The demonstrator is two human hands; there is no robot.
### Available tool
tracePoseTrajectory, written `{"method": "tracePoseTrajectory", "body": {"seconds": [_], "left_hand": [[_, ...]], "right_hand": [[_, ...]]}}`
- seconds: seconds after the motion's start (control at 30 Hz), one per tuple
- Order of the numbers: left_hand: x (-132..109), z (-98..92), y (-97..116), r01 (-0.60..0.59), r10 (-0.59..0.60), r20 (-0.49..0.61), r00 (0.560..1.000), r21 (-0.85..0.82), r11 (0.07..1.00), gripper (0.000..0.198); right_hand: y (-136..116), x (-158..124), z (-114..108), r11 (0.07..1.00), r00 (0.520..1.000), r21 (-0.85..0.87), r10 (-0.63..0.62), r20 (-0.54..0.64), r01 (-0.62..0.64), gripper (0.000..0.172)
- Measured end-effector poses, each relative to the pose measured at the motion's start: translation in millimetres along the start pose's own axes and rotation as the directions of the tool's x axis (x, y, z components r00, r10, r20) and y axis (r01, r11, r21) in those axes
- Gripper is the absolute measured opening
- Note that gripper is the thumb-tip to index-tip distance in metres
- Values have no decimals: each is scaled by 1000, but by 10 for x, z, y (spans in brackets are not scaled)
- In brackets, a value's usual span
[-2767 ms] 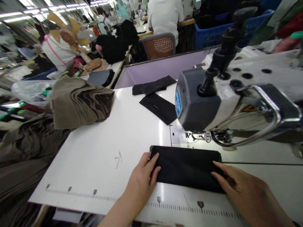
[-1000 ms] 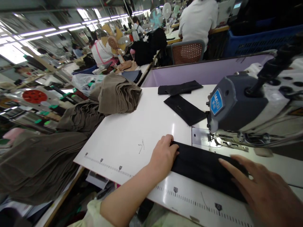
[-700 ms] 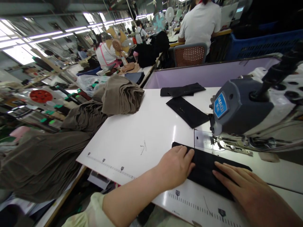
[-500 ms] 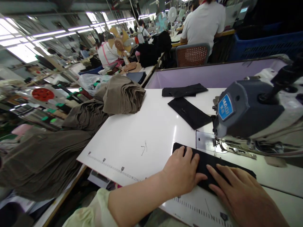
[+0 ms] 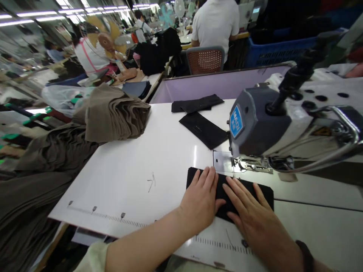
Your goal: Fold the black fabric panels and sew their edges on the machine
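Observation:
A folded black fabric piece [image 5: 220,192] lies on the white table in front of the sewing machine [image 5: 255,121]. My left hand [image 5: 198,202] rests flat across its left part, fingers stretched out and thumb spread. On its right part my right hand [image 5: 252,217] is also laid flat, with fingers extended; a dark band circles that wrist. The fabric's upper edge is just below the metal needle plate [image 5: 223,161], apart from the presser foot. Part of the fabric is hidden under both hands.
More black pieces [image 5: 204,130] lie behind the needle plate. Stacked brown-grey fabric [image 5: 113,113] sits along the table's left side. A printed ruler scale [image 5: 136,223] runs near the front edge. Beyond a purple partition [image 5: 195,85], a person in white [image 5: 217,22] sits by a blue crate [image 5: 278,51].
The view has swung right, so everything appears further left. My right hand has shifted forward on the fabric, its fingers nearer the upper edge. Both hands stay on the piece.

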State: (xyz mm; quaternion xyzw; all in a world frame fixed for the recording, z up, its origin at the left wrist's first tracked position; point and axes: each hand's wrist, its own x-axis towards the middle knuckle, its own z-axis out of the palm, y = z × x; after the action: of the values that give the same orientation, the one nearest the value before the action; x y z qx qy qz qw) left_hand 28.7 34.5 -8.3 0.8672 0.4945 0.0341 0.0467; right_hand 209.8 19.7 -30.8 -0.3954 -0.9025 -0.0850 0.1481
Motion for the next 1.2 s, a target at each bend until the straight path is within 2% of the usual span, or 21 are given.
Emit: {"method": "tracePoseTrajectory", "body": {"seconds": [0.17,0.33,0.5,0.57,0.63,0.7,0.77,0.83,0.93,1.1,1.2], "left_hand": [[-40,33,-74,-47,47,13,999,-28,999,63],[-71,0,-142,-56,55,34,998,42,998,78],[-211,50,-401,59,-58,-10,998,164,985,83],[-277,37,-474,151,-142,-58,988,217,964,80],[-324,-10,-454,207,-181,-130,975,240,948,70],[-335,-73,-345,119,-88,-154,984,206,971,52],[-298,-128,-209,-36,50,-109,993,126,991,40],[-194,-159,-130,-72,76,-63,995,55,996,39],[101,-165,-208,25,-24,-45,999,15,1000,52],[757,-184,-564,-55,55,20,998,10,998,49],[969,-231,-598,-71,70,13,997,23,997,42]], "right_hand": [[-4,16,-53,999,995,4,49,91,-50,46],[-10,18,-99,994,982,12,101,158,-104,48],[-6,6,-93,988,980,46,143,141,-151,48],[-9,2,-74,988,982,48,142,121,-148,47],[-19,-4,-49,990,986,37,130,103,-134,48],[-27,-14,-25,992,989,27,124,76,-127,48],[-15,-22,-18,991,991,29,129,39,-130,45],[39,-19,-42,989,990,51,142,-9,-141,41],[222,26,-120,986,989,102,135,-54,-129,36],[620,176,-172,990,993,95,-104,-50,108,30],[739,228,-129,985,985,72,-151,-87,157,32]]}}
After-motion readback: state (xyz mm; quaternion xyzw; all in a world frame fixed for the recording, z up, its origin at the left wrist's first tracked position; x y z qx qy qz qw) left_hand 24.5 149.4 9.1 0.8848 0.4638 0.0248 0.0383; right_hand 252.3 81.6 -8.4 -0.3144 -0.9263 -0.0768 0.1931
